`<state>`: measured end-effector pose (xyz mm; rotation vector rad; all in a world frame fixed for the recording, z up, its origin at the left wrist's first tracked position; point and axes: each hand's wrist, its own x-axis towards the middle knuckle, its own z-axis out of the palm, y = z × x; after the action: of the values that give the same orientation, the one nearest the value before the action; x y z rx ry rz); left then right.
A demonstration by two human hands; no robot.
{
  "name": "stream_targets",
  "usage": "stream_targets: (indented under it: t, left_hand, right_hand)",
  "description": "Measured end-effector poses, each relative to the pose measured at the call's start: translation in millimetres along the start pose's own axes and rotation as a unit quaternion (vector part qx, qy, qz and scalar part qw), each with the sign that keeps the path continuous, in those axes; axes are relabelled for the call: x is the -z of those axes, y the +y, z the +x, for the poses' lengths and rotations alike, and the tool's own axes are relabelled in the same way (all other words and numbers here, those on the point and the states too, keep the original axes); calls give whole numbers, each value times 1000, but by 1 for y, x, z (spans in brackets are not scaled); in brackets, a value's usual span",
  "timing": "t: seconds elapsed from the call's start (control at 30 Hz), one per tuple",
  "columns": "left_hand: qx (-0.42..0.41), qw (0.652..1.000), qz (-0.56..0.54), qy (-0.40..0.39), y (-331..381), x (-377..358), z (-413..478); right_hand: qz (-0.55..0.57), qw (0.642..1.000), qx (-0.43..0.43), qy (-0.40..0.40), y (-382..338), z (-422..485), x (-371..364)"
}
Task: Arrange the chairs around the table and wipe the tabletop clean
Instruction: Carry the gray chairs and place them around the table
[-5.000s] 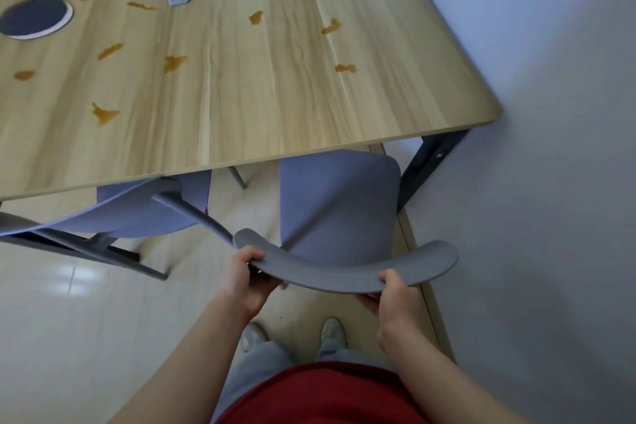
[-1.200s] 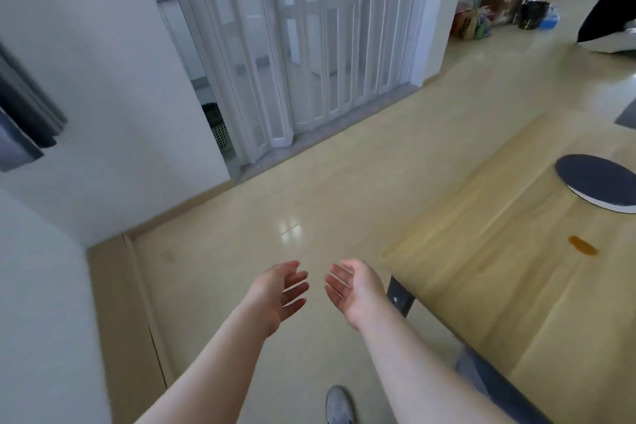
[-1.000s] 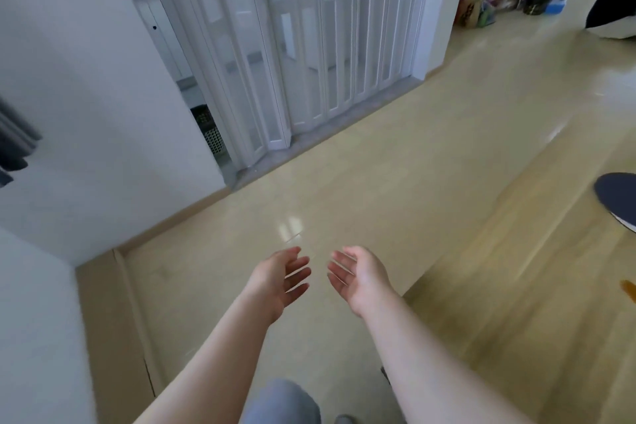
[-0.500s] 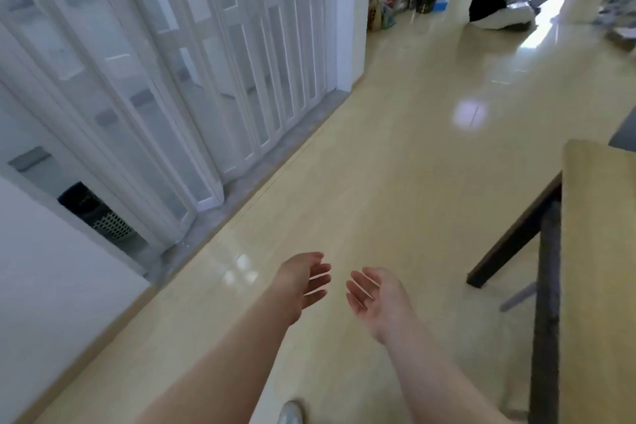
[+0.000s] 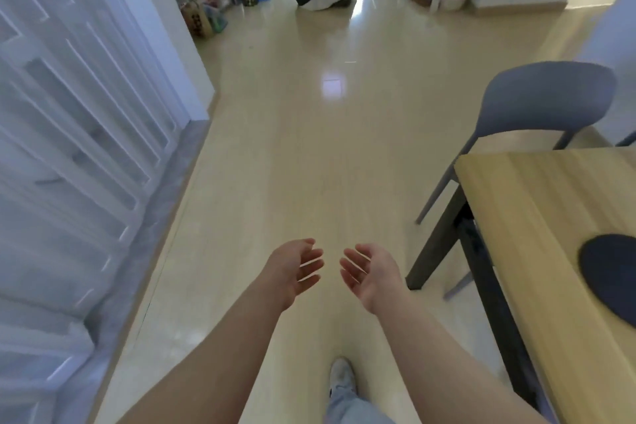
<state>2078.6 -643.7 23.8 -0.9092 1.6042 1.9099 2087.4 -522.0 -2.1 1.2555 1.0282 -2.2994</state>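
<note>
Grey chair (image 5: 537,103) is standing at the far end of the wooden surface (image 5: 537,217), its backrest rising above that edge. A dark round mat (image 5: 609,282) is lying on the surface. Left hand (image 5: 292,268) and right hand (image 5: 370,272) are hovering over the floor (image 5: 309,165), palms facing, fingers (image 5: 352,268) released, grasping nothing. A white folding door (image 5: 69,113) is lining the left side.

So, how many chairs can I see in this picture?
1. The chair stands at upper right, just past the far end of the table. A grey leg under the table may belong to a second one, which is mostly hidden.
</note>
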Motion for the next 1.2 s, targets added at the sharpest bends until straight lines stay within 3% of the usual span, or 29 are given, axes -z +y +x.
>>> stream_targets:
  t: [0.4,0.63,0.77,1.03,1.2]
  left_hand:
    - [15,989,80,-126,177,-132,189]
    - [27,949,225,-217,296,-222,293]
    - [41,936,253,-242,325,-272,327]
    - [24,859,347,-375,360,-480,374]
    - [7,812,386,-438,379,-606,370]
  right_hand:
    - [120,985,66,103,-188,150,-85]
    - [270,950,70,140,-307,233,-148]
    - [338,920,94,175,-350,250,-142]
    - [438,845,236,197,-516,285,-77]
    - [469,810,272,223,-618,291,-27]
